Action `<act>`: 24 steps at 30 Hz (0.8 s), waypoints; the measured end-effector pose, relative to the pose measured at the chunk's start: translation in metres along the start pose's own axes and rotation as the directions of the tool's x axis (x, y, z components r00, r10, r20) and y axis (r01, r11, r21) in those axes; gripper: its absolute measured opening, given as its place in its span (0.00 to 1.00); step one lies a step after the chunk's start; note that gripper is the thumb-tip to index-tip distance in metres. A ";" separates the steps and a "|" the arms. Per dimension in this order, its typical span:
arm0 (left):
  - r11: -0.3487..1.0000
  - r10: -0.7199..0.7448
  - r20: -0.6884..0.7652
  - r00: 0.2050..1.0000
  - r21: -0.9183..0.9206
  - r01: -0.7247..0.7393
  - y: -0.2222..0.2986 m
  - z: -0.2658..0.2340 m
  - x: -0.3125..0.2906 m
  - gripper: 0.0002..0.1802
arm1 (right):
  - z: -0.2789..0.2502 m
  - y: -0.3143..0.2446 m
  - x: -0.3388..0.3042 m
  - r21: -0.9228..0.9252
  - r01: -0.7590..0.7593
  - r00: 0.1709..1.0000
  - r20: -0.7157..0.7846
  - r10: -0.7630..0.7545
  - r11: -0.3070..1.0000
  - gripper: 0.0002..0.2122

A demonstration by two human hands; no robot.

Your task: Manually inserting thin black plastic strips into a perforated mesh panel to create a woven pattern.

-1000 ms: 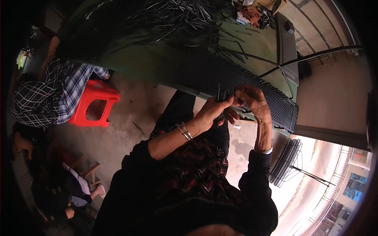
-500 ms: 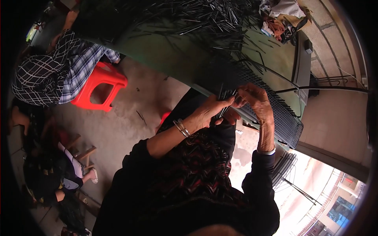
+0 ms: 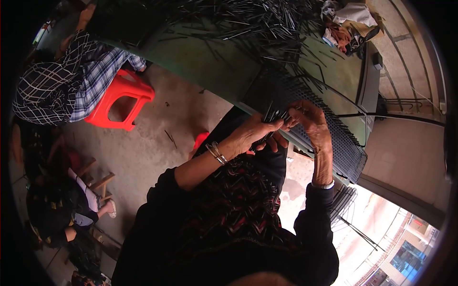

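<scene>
Far to the left of my hands, a person in a plaid shirt [image 3: 71, 81] bends beside a red plastic stool [image 3: 119, 102] on the concrete floor [image 3: 157, 157]. Lower left, wooden chair frames [image 3: 98, 183] stand in the shade.

My left hand [image 3: 250, 136] comes in from the lower left, two thin bangles [image 3: 217, 152] on the wrist. Its fingers are clenched around a small bundle of thin dark rods [image 3: 274, 117], the rod tips fanning upward just above the knuckles. The bundle sits between my two hands, at the near edge of the green tabletop [image 3: 210, 57].

My right hand [image 3: 310, 119] is just beside the left, touching it at the fingertips. Its fingers curl onto the same bundle, so both hands have hold of the rods. The right wrist carries a pale band [image 3: 323, 185].

Under and right of the right hand lies a black perforated tray [image 3: 343, 148], resting on the tabletop edge and tilted toward me. I cannot tell whether any rod is seated in its holes.

Above my hands, further back on the tabletop, a large loose heap of the same dark rods [image 3: 257, 19] is scattered. Well to the upper right of the hands lies a pile of crumpled rags and paper [image 3: 346, 21].
</scene>
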State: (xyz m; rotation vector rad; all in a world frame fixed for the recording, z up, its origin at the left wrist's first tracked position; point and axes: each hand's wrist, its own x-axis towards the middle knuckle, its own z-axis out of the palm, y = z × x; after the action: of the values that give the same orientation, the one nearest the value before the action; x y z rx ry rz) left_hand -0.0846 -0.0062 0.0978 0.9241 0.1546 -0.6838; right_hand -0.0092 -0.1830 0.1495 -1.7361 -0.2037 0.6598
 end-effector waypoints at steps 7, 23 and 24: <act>0.999 0.014 -0.058 0.998 -0.041 -0.017 0.002 -0.001 -0.006 0.23 | 0.006 -0.009 0.004 -0.022 -0.009 1.000 0.010 0.010 1.000 0.07; 0.568 0.768 -0.552 0.324 0.354 -0.743 0.063 -0.119 0.046 0.13 | 0.029 -0.022 0.069 -0.441 0.354 0.695 -0.465 -0.548 0.825 0.05; 0.545 0.815 -0.492 0.305 0.476 -0.690 0.052 -0.133 0.060 0.11 | 0.030 -0.018 0.074 -0.463 0.345 0.695 -0.458 -0.554 0.816 0.05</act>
State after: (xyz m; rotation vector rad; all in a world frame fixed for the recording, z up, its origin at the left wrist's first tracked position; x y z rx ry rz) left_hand 0.0148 0.0902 0.0283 1.2494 0.2720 0.6154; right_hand 0.0394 -0.1187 0.1386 -2.0327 -0.3267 -0.3169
